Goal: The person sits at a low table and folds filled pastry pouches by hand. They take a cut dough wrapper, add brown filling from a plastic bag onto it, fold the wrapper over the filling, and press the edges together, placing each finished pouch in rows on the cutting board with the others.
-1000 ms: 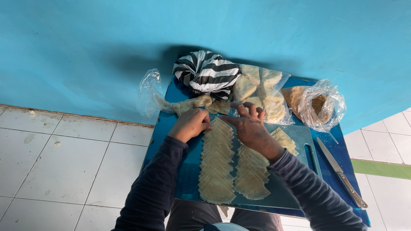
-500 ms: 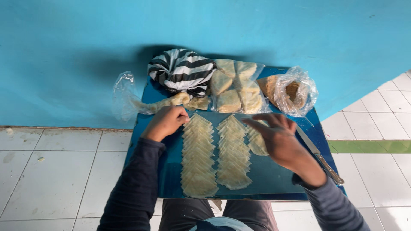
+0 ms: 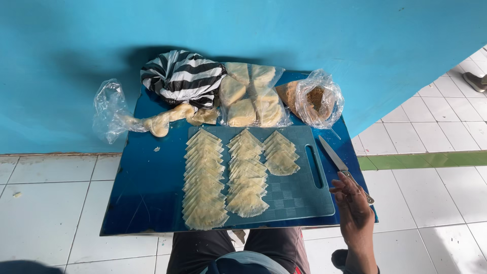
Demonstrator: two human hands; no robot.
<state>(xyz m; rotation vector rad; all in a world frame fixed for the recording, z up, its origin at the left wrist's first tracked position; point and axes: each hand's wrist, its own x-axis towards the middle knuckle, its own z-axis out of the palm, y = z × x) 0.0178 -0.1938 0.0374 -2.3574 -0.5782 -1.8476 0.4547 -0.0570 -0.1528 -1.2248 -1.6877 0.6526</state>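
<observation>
Beside the cutting board's (image 3: 299, 195) handle slot, at its lower right corner, your right hand (image 3: 353, 210) hovers with the fingers loosely spread and curled a little, gripping nothing. The fingertips (image 3: 339, 181) sit right at the handle end of the knife (image 3: 345, 169), but you cannot tell from this angle whether they touch it. That knife lies just off the board's right edge, on the blue tabletop (image 3: 147, 187), blade pointing up and away from you toward the wall. Your left hand is out of sight.

On the cutting board, three columns of thin, pale dough triangles (image 3: 246, 175) lie overlapped like shingles: the left column runs the board's full length, the middle one is a bit shorter, and the right one covers only the far half. Past the board's far edge, a clear packet of folded pastry pieces (image 3: 248, 99) rests against the wall side of the table. Right of that packet, beyond the board's far right corner, stands an open clear bag of brown filling (image 3: 314, 99). Left of the packet sits a black-and-white striped bag (image 3: 180, 76), and beyond the board's far left corner a lump of dough (image 3: 162, 122) trails out of a crumpled clear plastic bag (image 3: 109, 109), which overhangs the table's left edge.
</observation>
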